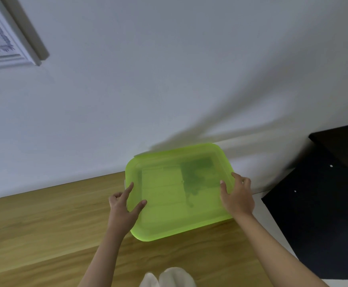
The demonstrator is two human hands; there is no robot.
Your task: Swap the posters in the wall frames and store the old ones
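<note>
Green translucent storage-box lid (179, 191), rounded corners, low by the floor against the white wall (169, 79). Dark shape shows through the plastic on its right half; contents not identifiable. A sliver of pale box edge peeks out at the lid's left side, so a box probably sits beneath it, mostly hidden.

Left hand (123, 212) at the lid's left edge: index finger and thumb spread flat on top, other fingers curled in at the rim. Right hand (238, 195) at the right edge: thumb on top, fingers wrapped over the side, gripping the rim.

Wood-look floor (44, 224) under the lid; dark cabinet (324, 193) just right. White wall frame (5, 38) with a bordered print, upper left, well apart from the hands. Person's feet in pale socks (169, 277) at bottom edge.

Step, as judged: the storage end of the task, lid being set on or taken off. Cannot tell which. Next move calls for both hands keeping the lid level and squaring its corners to the box.
</note>
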